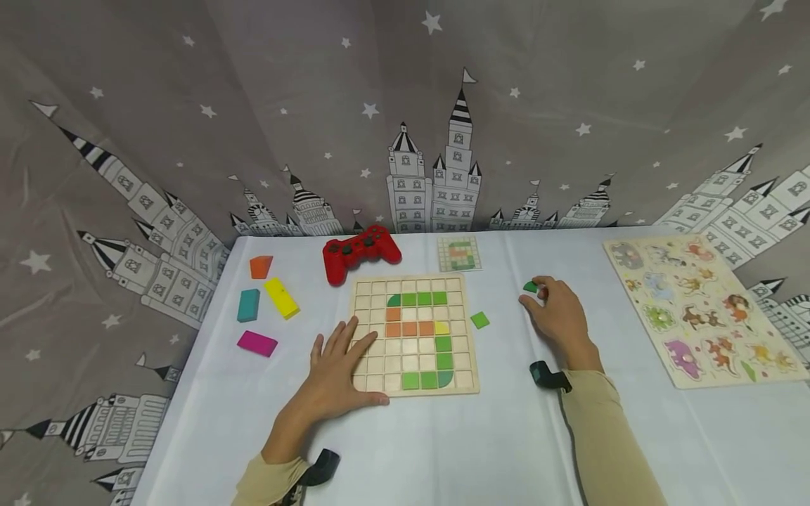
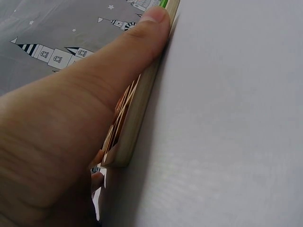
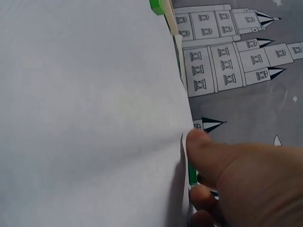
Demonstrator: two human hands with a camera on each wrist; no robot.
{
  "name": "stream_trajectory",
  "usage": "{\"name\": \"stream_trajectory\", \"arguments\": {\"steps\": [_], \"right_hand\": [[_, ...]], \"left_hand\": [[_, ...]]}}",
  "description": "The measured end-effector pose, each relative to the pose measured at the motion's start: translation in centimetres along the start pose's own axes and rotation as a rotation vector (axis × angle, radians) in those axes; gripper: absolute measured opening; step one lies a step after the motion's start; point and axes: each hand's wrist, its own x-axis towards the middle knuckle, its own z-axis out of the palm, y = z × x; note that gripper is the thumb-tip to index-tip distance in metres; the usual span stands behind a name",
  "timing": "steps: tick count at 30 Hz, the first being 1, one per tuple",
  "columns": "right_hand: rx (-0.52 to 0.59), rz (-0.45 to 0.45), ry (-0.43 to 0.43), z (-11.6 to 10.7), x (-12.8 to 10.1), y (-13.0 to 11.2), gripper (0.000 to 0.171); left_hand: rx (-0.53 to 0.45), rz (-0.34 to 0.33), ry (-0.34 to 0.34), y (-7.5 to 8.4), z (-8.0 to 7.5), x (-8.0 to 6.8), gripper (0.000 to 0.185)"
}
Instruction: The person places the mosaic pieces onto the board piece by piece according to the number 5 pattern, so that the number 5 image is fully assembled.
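A wooden grid board [image 1: 375,386] lies mid-table with green, orange and yellow tiles set in its squares. My left hand [image 1: 335,372] rests spread at the board's lower left corner, fingers over its left side and thumb along the front edge; in the left wrist view the thumb [image 2: 142,38] lies against the board's rim [image 2: 137,113]. To the right of the board, my right hand [image 1: 560,316] pinches a dark green rounded tile [image 1: 530,287] close over the table. That tile [image 3: 192,174] shows partly behind the thumb in the right wrist view. A loose green square tile [image 1: 479,320] lies between board and right hand.
A small pattern card [image 1: 468,256] and a red game controller [image 1: 361,253] lie behind the board. Orange [image 1: 260,267], teal [image 1: 248,306], yellow [image 1: 281,298] and magenta [image 1: 257,344] blocks are at the left. An animal puzzle board [image 1: 680,330] lies on the right.
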Motion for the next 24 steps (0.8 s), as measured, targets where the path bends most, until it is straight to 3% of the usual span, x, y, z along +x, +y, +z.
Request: {"name": "stream_trajectory", "arguments": {"steps": [6, 13, 18, 24], "right_hand": [[-0.01, -0.041, 0.012, 0.2, -0.3, -0.1, 0.035], [0.005, 0.017, 0.075, 0.9, 0.0, -0.1, 0.048], [-0.041, 0.021, 0.074, 1.3, 0.2, -0.1, 0.04], [-0.005, 0.027, 0.058, 1.0, -0.2, 0.2, 0.049]], "left_hand": [[-0.012, -0.004, -0.005, -0.1, 0.0, -0.1, 0.111], [-0.001, 0.009, 0.001, -0.3, 0.0, 0.0, 0.112], [-0.005, 0.003, 0.001, -0.3, 0.0, 0.1, 0.112], [-0.003, 0.004, 0.0, -0.2, 0.0, 0.1, 0.112]]}}
